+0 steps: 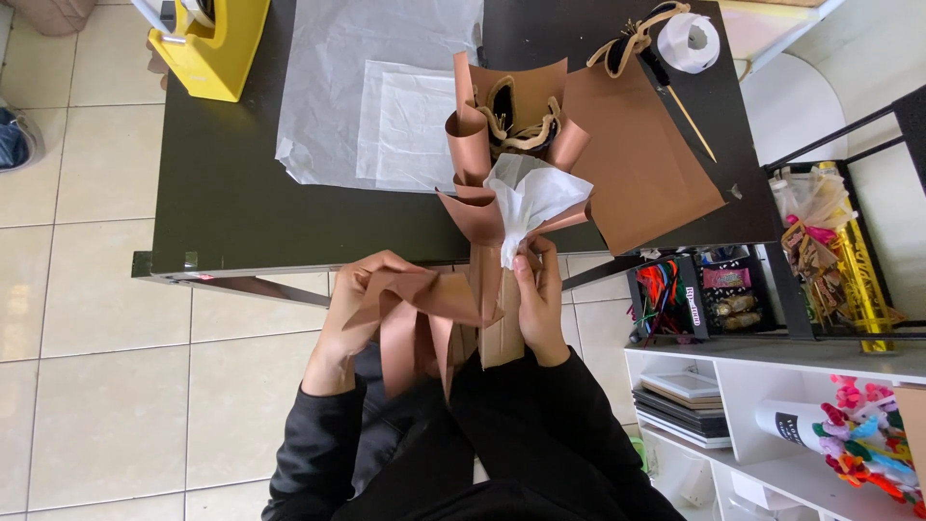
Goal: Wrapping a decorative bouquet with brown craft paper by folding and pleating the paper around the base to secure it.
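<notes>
Looking down: a dark worktop [222, 193] is seen over a tiled floor, with a white tissue sheet [376, 87] spread on its far half and a flat brown paper sheet [646, 164] to the right. A yellow tape dispenser [207, 43] sits at the far left corner, a white tape roll [690, 41] at the far right. A white shelf unit [772, 405] with craft supplies stands to the right.

A brown paper bouquet [502, 164] is held at the worktop's near edge, top pointing away, stem end at the body. White tissue [535, 198] is tucked into its front. The right hand [540, 304] is clamped around the bouquet's neck, just below the tissue. The left hand [362, 309] is closed on a folded brown paper piece [415, 299], just left of the stem, touching the wrap.
</notes>
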